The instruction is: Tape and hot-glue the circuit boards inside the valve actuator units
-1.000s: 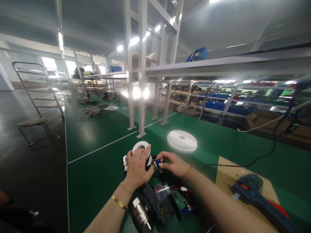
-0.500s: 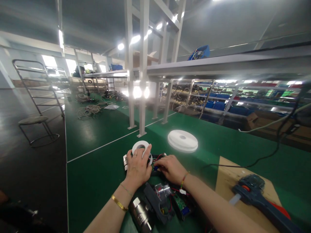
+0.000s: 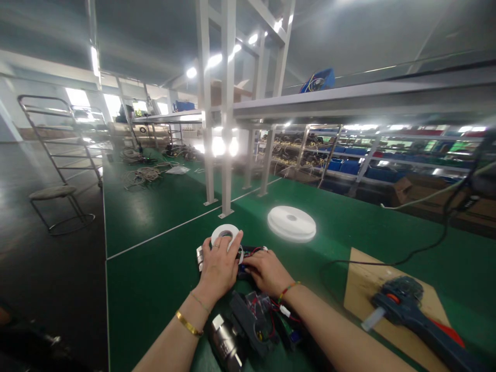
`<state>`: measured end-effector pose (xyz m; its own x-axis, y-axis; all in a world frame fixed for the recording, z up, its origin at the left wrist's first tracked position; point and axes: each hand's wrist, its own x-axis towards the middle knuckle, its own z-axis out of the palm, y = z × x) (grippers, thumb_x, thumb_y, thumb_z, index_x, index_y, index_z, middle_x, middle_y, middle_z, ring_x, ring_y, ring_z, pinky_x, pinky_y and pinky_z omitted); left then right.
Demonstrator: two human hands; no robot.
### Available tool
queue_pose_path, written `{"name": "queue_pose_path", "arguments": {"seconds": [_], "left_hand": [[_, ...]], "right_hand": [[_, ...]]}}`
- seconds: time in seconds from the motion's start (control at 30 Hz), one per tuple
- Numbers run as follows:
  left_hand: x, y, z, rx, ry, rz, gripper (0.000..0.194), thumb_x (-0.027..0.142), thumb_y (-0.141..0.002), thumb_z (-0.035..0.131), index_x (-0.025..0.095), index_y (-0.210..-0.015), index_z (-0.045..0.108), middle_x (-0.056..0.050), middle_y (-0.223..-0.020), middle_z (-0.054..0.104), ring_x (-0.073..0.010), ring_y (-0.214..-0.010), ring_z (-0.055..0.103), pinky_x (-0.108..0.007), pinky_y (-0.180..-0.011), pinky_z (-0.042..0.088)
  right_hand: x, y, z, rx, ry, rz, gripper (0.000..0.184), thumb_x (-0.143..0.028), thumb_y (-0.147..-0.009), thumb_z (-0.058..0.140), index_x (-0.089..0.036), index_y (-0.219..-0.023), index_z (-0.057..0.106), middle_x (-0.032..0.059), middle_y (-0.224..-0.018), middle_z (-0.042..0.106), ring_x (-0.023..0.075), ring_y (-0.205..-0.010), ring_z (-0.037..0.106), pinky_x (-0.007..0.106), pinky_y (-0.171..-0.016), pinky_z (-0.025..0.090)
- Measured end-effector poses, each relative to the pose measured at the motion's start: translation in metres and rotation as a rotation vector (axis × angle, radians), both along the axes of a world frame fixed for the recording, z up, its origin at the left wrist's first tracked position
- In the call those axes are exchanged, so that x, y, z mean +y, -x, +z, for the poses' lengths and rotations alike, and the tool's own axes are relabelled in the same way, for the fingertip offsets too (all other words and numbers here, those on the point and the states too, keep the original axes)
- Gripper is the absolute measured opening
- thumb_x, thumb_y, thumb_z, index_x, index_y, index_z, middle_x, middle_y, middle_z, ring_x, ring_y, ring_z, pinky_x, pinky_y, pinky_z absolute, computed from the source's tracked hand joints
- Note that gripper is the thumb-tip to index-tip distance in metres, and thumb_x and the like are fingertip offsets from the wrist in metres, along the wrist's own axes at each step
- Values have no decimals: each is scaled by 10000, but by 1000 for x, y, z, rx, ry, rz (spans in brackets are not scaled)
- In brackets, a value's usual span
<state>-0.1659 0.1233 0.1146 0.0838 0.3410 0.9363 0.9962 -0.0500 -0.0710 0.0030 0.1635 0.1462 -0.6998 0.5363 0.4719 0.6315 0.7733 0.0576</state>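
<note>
My left hand (image 3: 219,266) lies over a dark part with red and black wires (image 3: 253,251) on the green table, fingers curled down on it, fingertips by a white tape roll (image 3: 225,233). My right hand (image 3: 265,270) is closed beside it, its fingers pressed onto the same wired part; what they pinch is hidden. Just in front of my wrists lie a black housing with a clear piece and a green circuit board (image 3: 259,323) and a metal cylinder (image 3: 225,341).
A flat white disc (image 3: 291,223) lies further back on the green table (image 3: 155,279). A blue power tool (image 3: 411,315) rests on a cardboard sheet (image 3: 360,279) at the right, with a black cable (image 3: 426,248) behind. White posts, shelves of blue bins and a stool stand around.
My right hand has turned palm-down and moved left, closer to my left hand; the small blue piece it held up a second ago is now hidden. The left hand has barely moved.
</note>
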Motion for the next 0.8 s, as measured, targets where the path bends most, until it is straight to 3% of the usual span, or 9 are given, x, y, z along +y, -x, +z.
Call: {"name": "queue_pose_path", "arguments": {"seconds": [0.13,0.27,0.4,0.53,0.7,0.8], "left_hand": [[-1,-1,0,-1,6,3,693,282,-862,478,350,-1511,243,-54,-1284,530,-222,-1200,476,-516,-1066,298],[-1,-1,1,-4,7,6,688,286,-866,470,356,-1511,240,-54,-1274,534,-222,-1203,479,-523,-1070,293],[0,-1,2,-7,3,12,687,285,-865,471,354,-1510,245,-59,-1273,537,-224,-1203,482,-522,-1066,296],[0,-2,2,-8,-3,16,690,279,-865,467,341,-1515,244,-73,-1281,538,-231,-1202,486,-528,-1067,294],[-2,-2,3,2,-1,12,686,329,-865,483,340,-1511,252,-70,-1274,540,-237,-1203,487,-526,-1060,306],[-4,-1,2,16,1,13,696,365,-860,499,344,-1510,252,-65,-1276,538,-234,-1196,488,-527,-1060,306]], "right_hand": [[6,-3,-4,-26,-33,29,398,-223,-916,406,-300,-1269,574,2,-1194,577,117,-1156,469,320,-1023,243],[11,-11,-7,-73,-56,79,286,-232,-899,429,-202,-1124,604,19,-1122,592,107,-1140,476,310,-1032,234],[14,-18,-4,-96,-47,112,249,-324,-882,532,-241,-1103,613,-16,-1142,588,110,-1179,475,297,-1043,231],[15,-18,-1,-97,-21,104,218,-249,-857,555,-241,-1063,625,-30,-1105,601,96,-1147,487,272,-1012,249],[16,-17,-2,-82,-38,116,174,-231,-837,589,-250,-998,653,-49,-1114,594,98,-1192,454,328,-1108,181],[18,-16,-2,-62,-47,116,182,-246,-848,578,-251,-1009,663,-36,-1148,566,76,-1152,447,271,-1052,238]]}}
